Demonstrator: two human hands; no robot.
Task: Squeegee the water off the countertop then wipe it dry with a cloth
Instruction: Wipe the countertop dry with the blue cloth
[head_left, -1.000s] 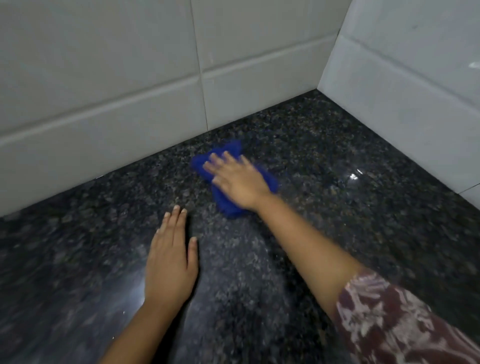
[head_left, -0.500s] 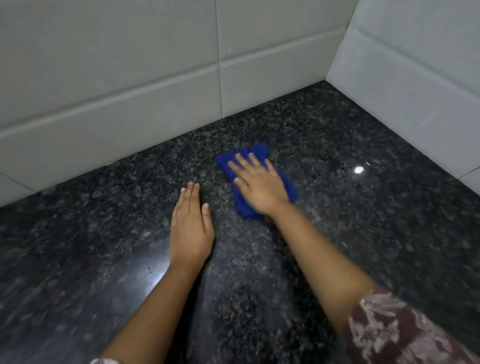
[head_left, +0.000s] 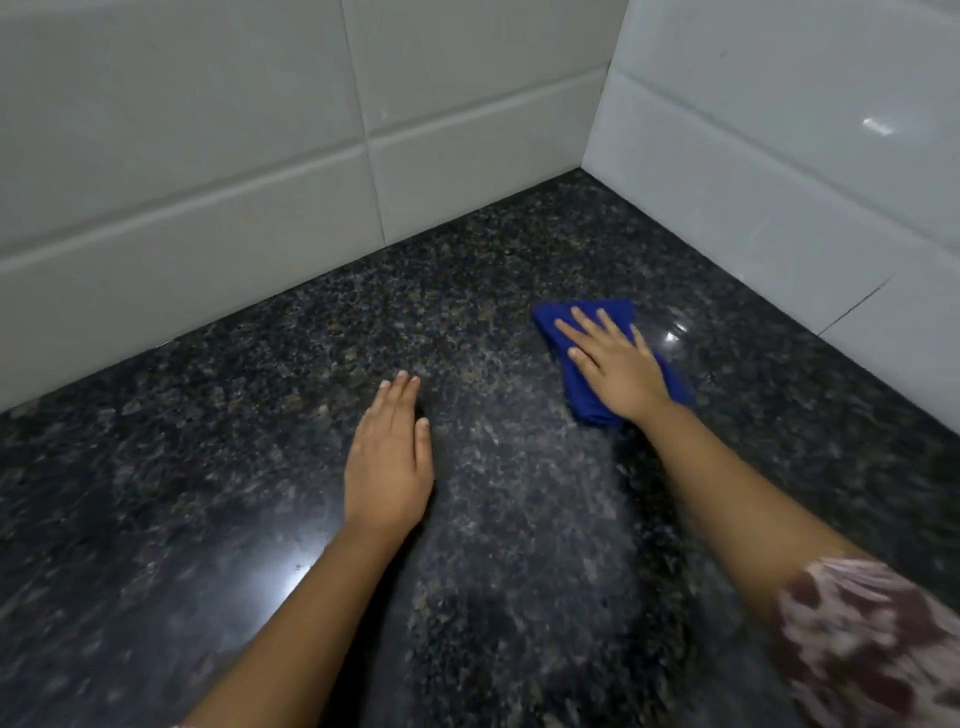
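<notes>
A folded blue cloth lies on the dark speckled granite countertop, right of centre. My right hand presses flat on the cloth with the fingers spread, covering most of it. My left hand rests palm down on the bare stone to the left, fingers together, holding nothing. No squeegee is in view.
White tiled walls meet in a corner at the back right; the right-hand wall runs close beside the cloth. Bright light reflections show on the stone near my left wrist and beside the cloth.
My right hand has slid the blue cloth to the right, away from my left hand and toward the right wall. The left hand stays flat on the counter.
</notes>
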